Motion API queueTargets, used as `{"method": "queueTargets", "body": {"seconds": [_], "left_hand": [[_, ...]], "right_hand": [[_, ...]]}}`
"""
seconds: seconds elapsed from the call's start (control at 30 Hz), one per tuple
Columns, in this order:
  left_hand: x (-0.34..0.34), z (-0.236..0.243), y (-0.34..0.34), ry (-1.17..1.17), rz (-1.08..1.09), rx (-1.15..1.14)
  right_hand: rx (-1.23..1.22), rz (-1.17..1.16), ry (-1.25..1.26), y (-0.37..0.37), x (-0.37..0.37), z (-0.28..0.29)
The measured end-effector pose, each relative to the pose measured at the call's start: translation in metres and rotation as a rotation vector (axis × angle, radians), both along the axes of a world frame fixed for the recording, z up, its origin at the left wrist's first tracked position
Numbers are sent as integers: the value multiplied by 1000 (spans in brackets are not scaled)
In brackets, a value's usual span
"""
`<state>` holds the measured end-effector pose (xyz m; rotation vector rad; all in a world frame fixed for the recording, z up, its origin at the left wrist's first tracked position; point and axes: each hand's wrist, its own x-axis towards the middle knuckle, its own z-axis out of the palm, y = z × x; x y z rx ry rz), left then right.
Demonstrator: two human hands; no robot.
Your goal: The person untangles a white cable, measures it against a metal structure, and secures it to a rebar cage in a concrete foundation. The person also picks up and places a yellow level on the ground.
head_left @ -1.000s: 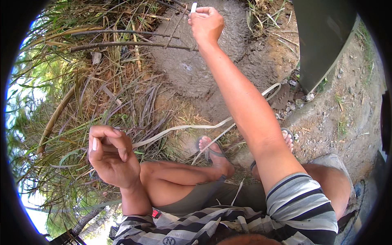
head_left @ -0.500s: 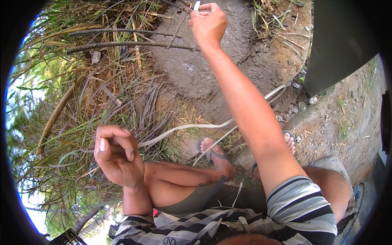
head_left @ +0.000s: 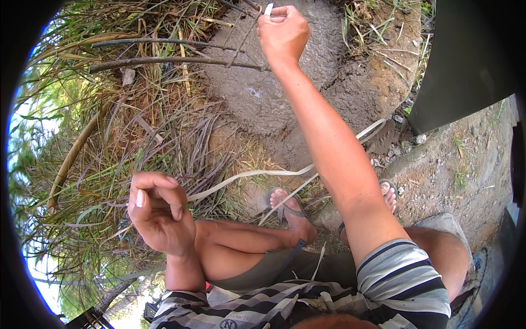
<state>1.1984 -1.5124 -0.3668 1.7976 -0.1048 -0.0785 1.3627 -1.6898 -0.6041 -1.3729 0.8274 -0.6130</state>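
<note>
My right hand is raised far out over wet grey cement or mud, pinching a short white strip beside thin rods tied or crossed at their right ends. My left hand is held low at the left above my knee, fingers curled; whether anything is inside them is hidden. A long pale flexible strip runs from behind that hand across the dirt and under my right forearm, with a loop near the cement's lower right edge.
Dry and green grass covers the left side. A dark smooth panel stands at the upper right, above gritty ground with small stones. My sandalled feet and bent legs are below; a pale block lies beside my right knee.
My right hand has moved slightly right in the picture, still pinching the white strip. My left hand sits a little further right and lower, fingers still curled. The dark panel's edge has shifted in view.
</note>
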Motion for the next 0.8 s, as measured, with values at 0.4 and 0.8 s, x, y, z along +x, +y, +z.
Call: {"method": "queueTargets", "body": {"seconds": [0.4,0.8], "left_hand": [[1,0,2,2,-4,-37],[2,0,1,6,-7,-41]], "right_hand": [[-17,-25,3,2,6,-10],[6,-11,-4,0,3,-4]]}}
